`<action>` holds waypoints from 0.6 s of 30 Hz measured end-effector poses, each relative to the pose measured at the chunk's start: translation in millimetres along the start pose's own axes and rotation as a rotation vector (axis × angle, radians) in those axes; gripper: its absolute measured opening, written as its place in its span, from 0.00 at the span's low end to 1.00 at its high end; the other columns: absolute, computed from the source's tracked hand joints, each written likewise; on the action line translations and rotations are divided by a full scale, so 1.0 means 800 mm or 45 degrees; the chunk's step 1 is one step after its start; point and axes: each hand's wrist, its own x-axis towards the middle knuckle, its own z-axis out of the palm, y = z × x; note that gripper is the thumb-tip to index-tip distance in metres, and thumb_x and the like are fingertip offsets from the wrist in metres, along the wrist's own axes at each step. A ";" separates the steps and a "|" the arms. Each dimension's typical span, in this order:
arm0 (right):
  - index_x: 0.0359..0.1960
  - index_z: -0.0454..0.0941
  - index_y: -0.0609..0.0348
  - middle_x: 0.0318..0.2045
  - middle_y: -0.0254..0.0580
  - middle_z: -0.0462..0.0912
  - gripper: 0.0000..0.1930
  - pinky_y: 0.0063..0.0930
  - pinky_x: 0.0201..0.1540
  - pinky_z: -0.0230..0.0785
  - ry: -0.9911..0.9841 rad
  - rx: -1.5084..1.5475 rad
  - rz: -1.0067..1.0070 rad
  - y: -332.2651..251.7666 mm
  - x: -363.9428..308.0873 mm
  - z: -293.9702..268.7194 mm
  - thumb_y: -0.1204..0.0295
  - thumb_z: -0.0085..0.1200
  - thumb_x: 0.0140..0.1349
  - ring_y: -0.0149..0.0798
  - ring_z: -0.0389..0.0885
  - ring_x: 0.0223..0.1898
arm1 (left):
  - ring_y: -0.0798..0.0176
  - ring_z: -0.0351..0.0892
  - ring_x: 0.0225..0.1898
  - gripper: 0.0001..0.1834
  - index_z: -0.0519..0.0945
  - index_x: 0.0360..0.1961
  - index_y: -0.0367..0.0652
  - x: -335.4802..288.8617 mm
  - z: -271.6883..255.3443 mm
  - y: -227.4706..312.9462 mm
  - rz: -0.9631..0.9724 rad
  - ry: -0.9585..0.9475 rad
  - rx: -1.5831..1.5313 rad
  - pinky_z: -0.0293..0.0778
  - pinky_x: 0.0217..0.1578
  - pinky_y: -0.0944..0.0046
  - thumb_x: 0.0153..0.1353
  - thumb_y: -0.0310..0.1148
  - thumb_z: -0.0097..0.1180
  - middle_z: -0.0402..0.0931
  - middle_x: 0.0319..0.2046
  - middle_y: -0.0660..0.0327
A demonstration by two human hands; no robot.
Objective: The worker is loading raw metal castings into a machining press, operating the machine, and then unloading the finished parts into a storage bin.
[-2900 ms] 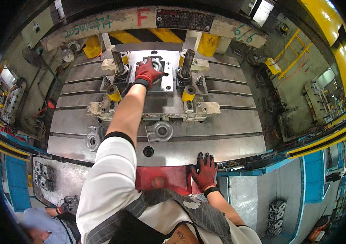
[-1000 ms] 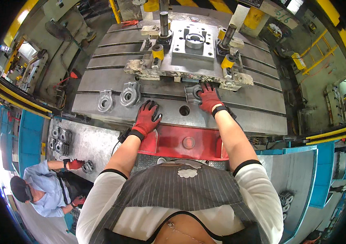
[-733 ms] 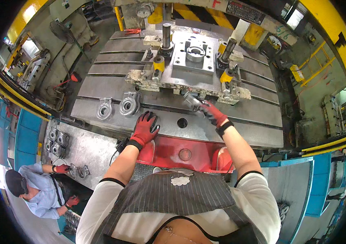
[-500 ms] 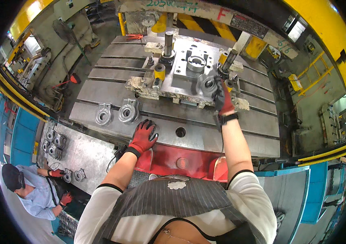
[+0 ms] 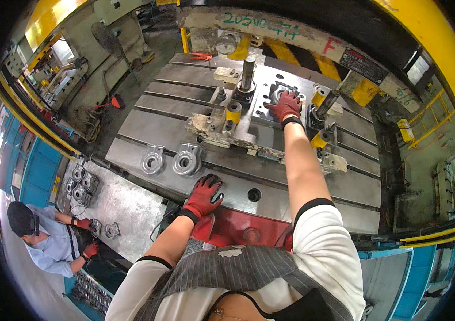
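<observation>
My right hand (image 5: 286, 106), in a red and black glove, reaches over the steel die (image 5: 262, 99) and grips a grey ring-shaped metal part (image 5: 277, 95). The part lies at the round seat in the die's middle; the hand covers much of it. Flat on the front edge of the slotted press bed (image 5: 227, 190) rests my left hand (image 5: 204, 196), fingers stretched out and holding nothing. Behind it, on the bed, lie two similar ring-shaped parts: one eared casting (image 5: 186, 160) closest to the hand and another casting (image 5: 153, 160) farther left.
Upright guide posts (image 5: 247, 75) and yellow cylinders (image 5: 233, 111) flank the die. Overhead hangs the upper press beam (image 5: 302, 32). At lower left, a co-worker (image 5: 51, 235) handles parts at a metal table (image 5: 125, 208) with several stacked castings. Red pliers-like tool (image 5: 200, 56) lies at the back.
My right hand has carried the ring-shaped part from the die's front right edge back and inward to the round seat. My left hand stays on the bed edge. The view has shifted.
</observation>
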 end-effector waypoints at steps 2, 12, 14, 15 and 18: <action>0.60 0.58 0.57 0.59 0.57 0.59 0.53 0.46 0.61 0.52 0.005 0.207 -0.025 0.015 0.013 0.004 0.35 0.59 0.35 0.60 0.55 0.61 | 0.42 0.58 0.58 0.28 0.71 0.50 0.43 0.000 -0.001 0.001 -0.007 0.003 0.012 0.53 0.60 0.49 0.49 0.45 0.55 0.64 0.54 0.48; 0.64 0.50 0.54 0.60 0.60 0.58 0.51 0.44 0.58 0.57 0.110 0.339 -0.017 0.049 0.042 0.045 0.42 0.60 0.42 0.59 0.59 0.60 | 0.41 0.57 0.58 0.29 0.71 0.51 0.46 0.003 -0.005 0.004 -0.035 -0.049 0.018 0.54 0.59 0.48 0.47 0.45 0.58 0.62 0.55 0.48; 0.64 0.51 0.53 0.59 0.59 0.61 0.51 0.45 0.57 0.59 0.094 0.346 -0.048 0.051 0.038 0.038 0.41 0.60 0.41 0.59 0.61 0.59 | 0.41 0.57 0.58 0.29 0.71 0.51 0.47 0.002 -0.005 0.006 -0.066 -0.090 0.031 0.54 0.59 0.48 0.46 0.44 0.58 0.62 0.55 0.48; 0.64 0.50 0.53 0.59 0.64 0.59 0.54 0.44 0.58 0.58 0.120 0.372 -0.020 0.049 0.033 0.036 0.40 0.62 0.38 0.61 0.62 0.58 | 0.41 0.57 0.59 0.29 0.71 0.51 0.47 0.003 -0.005 0.005 -0.084 -0.095 0.051 0.54 0.59 0.48 0.46 0.44 0.59 0.62 0.55 0.49; 0.64 0.51 0.52 0.53 0.58 0.66 0.58 0.44 0.53 0.62 0.116 0.407 0.091 0.042 0.020 0.032 0.37 0.63 0.32 0.55 0.66 0.55 | 0.41 0.57 0.58 0.29 0.72 0.50 0.48 0.003 -0.005 0.006 -0.044 -0.032 0.027 0.55 0.59 0.49 0.45 0.44 0.60 0.62 0.55 0.48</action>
